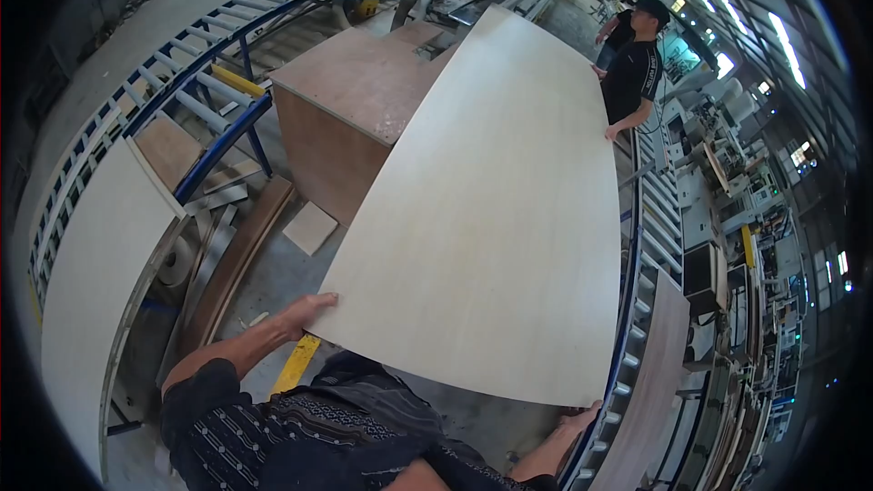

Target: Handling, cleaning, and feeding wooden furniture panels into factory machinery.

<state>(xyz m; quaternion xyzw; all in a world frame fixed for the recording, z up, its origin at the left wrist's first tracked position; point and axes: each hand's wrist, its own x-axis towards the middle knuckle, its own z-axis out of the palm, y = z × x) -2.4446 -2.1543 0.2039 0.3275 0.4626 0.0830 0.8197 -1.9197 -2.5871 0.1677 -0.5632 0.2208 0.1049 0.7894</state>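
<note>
The left hand [311, 311] pinches the near left corner of a pale wooden board [491, 209], some fingers hidden beneath. The right hand [576, 423] is at the near right corner; I cannot tell how its fingers are set. The board stretches out in front of the body, a co-worker [627, 82] touching its right edge. Left of it stands a brown box [327, 145], its inside hidden

1. Panel [491, 218]: large, flat, four-sided, pale cream, faintly streaked.
2. State: held at both near corners.
3. Pose: broad face upward, long axis running from near to far.
4. Position: just left of the roller conveyor [662, 232].
</note>
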